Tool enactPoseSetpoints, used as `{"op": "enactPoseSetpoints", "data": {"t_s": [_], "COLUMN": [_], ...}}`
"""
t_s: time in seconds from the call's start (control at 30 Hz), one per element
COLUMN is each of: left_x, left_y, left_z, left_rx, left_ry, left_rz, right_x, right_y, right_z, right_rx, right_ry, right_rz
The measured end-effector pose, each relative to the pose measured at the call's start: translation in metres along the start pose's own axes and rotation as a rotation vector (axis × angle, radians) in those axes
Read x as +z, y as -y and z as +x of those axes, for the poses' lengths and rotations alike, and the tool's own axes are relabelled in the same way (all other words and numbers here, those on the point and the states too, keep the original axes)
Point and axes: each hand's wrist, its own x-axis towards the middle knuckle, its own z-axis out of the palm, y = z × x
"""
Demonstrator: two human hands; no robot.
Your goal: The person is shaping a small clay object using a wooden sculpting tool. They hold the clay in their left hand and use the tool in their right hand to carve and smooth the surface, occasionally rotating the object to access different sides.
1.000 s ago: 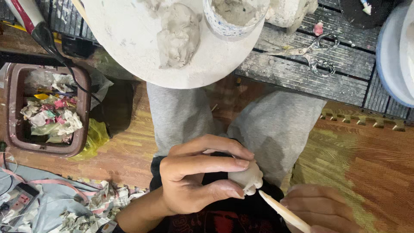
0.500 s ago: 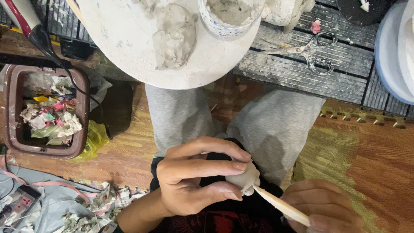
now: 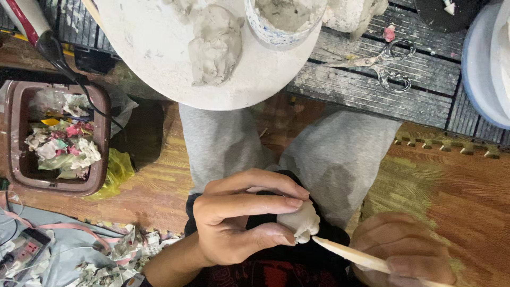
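A small pale clay piece (image 3: pixel 300 222) is being pinched in the grip of the left hand (image 3: pixel 239 220), over the lap. A thin wooden stick (image 3: pixel 353 256) is being clasped in the closed grip of the right hand (image 3: pixel 406 250), its tip touching the clay. A round white board (image 3: pixel 159 48) with a grey clay lump (image 3: pixel 215 42) is being carried by the slatted worktop (image 3: pixel 366 79), beside scissors (image 3: pixel 380 66). A brown bin (image 3: pixel 56 138) is being kept on the wooden floor (image 3: pixel 467 196).
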Motion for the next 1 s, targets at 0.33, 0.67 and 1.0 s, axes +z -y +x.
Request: {"op": "enactPoseSetpoints", "data": {"t_s": [0.33,0.67,1.0], "left_x": [-0.001,0.000,0.002], "left_y": [0.000,0.001,0.001], "left_z": [0.001,0.003,0.005], "left_rx": [0.021,0.113,0.164], "left_ry": [0.023,0.031,0.022], "left_rz": [0.029,0.066,0.067], "right_x": [0.000,-0.007,-0.019], "right_y": [-0.013,0.009,0.007], "right_z": [0.007,0.013,0.010], "right_rx": [-0.077,-0.019,-0.029], "right_ry": [-0.047,0.104,0.199], "right_rz": [0.110,-0.006,-0.028]}}
